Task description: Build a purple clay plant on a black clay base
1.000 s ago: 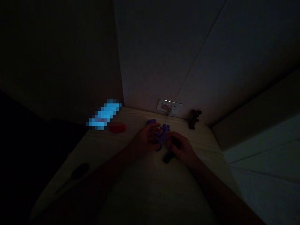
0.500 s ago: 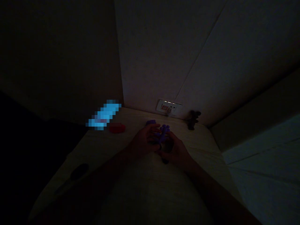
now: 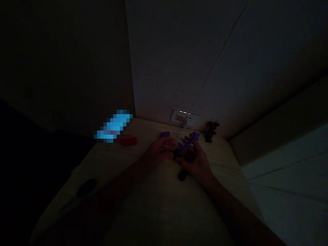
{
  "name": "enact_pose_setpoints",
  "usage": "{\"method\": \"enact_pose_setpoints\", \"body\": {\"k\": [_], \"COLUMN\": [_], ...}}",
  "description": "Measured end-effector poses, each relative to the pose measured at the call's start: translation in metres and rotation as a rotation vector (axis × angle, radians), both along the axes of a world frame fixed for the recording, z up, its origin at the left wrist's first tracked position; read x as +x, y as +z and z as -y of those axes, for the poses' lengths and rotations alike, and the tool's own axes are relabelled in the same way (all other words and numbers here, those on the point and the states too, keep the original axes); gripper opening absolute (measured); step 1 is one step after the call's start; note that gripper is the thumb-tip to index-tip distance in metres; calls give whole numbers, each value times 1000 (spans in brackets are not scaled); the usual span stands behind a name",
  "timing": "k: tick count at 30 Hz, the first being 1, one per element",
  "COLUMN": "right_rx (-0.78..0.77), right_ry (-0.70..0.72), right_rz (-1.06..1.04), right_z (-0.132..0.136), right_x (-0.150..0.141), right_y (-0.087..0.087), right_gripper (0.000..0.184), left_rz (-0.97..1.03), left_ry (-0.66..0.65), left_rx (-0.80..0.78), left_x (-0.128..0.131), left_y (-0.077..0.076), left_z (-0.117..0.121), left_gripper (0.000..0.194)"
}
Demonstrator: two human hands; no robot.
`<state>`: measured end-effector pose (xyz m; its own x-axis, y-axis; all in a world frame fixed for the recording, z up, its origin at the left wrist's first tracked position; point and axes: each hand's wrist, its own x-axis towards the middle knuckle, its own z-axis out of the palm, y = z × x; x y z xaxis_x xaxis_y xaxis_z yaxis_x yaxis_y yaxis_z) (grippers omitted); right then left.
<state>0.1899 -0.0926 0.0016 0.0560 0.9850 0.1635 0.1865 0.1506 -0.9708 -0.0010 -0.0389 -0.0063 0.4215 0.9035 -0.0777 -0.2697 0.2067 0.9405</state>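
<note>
A purple toy figure [image 3: 188,143] with round knobs at its top leans up to the right, gripped in my right hand [image 3: 201,165]. My right thumb and fingers close round its lower side. Just left of it is my left hand [image 3: 157,152], its fingers stretched and apart. A small black piece [image 3: 176,153] shows between the two hands at the figure's lower end; in the dark I cannot tell whether it is joined on. Beyond my left fingertips lies another purple piece [image 3: 164,134]. Below my right hand a black object [image 3: 182,175] rests on the wooden table [image 3: 159,198].
A red object [image 3: 128,140] lies at the left, beside a glowing, blurred-out screen [image 3: 114,126]. Against the wall stands a dark figurine [image 3: 211,132], right of a socket plate [image 3: 184,118] with a plug. A dark oval object [image 3: 86,188] is near the left edge. Light is very low.
My right hand has moved right, taking the purple figure away from my left hand and tilting it rightward. The black piece between the hands and the one below show more.
</note>
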Motion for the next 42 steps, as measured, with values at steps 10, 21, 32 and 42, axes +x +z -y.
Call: {"method": "enact_pose_setpoints", "body": {"k": [10, 21, 32, 42], "right_rx": [-19, -68, -77, -61], "right_ry": [4, 72, 97, 102], "right_rz": [-10, -109, -133, -71], "right_z": [0, -5, -5, -4], "right_x": [-1, 7, 8, 8], "right_y": [2, -1, 2, 2], "right_gripper": [76, 38, 42, 40], "left_rz": [6, 39, 15, 7], "left_ry": [-139, -189, -215, -237], "left_rx": [-138, -145, -120, -91], "left_x": [-1, 0, -1, -2], "left_y": [12, 5, 7, 3], "left_z": [11, 10, 12, 10], "left_gripper": [41, 51, 54, 54]}}
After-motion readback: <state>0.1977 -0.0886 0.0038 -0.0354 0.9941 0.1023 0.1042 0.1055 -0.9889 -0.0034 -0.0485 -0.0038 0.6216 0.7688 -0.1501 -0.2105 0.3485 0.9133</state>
